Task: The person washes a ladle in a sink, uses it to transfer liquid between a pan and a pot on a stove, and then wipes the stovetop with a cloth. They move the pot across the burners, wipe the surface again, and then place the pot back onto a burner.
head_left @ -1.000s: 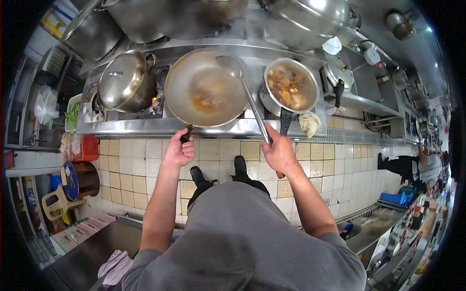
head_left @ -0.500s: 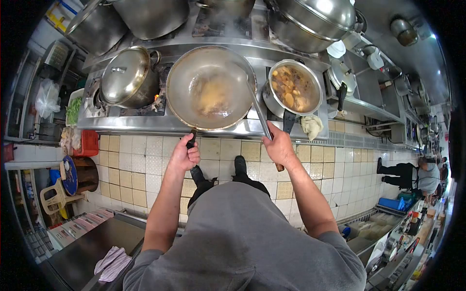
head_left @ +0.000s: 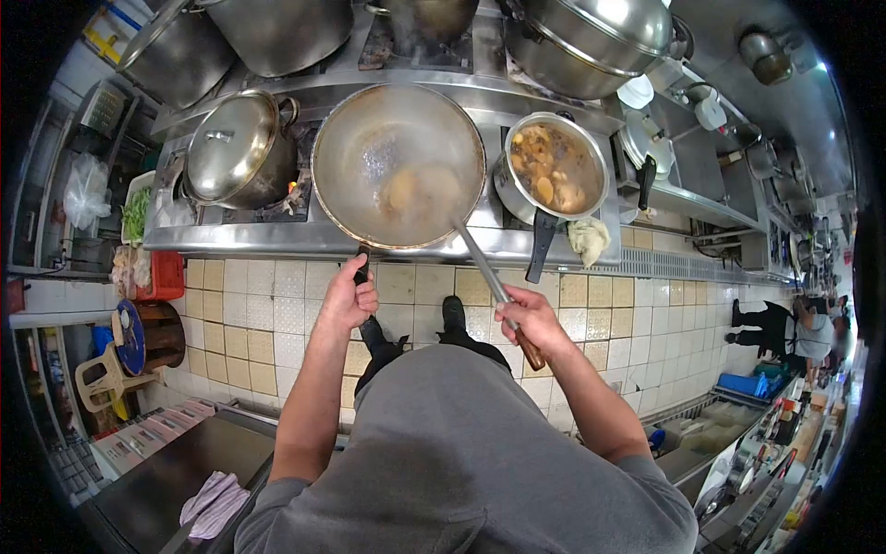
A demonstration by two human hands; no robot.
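A wide steel wok (head_left: 360,198) sits on the stove, steaming, with yellowish food in its lower middle. My left hand (head_left: 352,291) is closed round the wok's black handle at the front rim. In my right hand (head_left: 531,319) is the wooden-ended handle of a long metal ladle (head_left: 482,257). The ladle's shaft crosses the wok's right front rim, and its head is blurred in the steam. Right of the wok stands a pot of brown stew (head_left: 550,171) with a black handle. A lidded pot (head_left: 232,152) stands to the left.
Large pots (head_left: 277,32) line the back of the stove. A crumpled cloth (head_left: 588,240) lies at the front edge beside the stew pot. A red crate (head_left: 166,275) and a plastic chair (head_left: 103,377) are at the left. Another person (head_left: 808,332) stands far right.
My right hand has moved down and slightly right, and the ladle's shaft has swung from the wok's right side to its lower right. More steam rises. The food has shifted within the wok.
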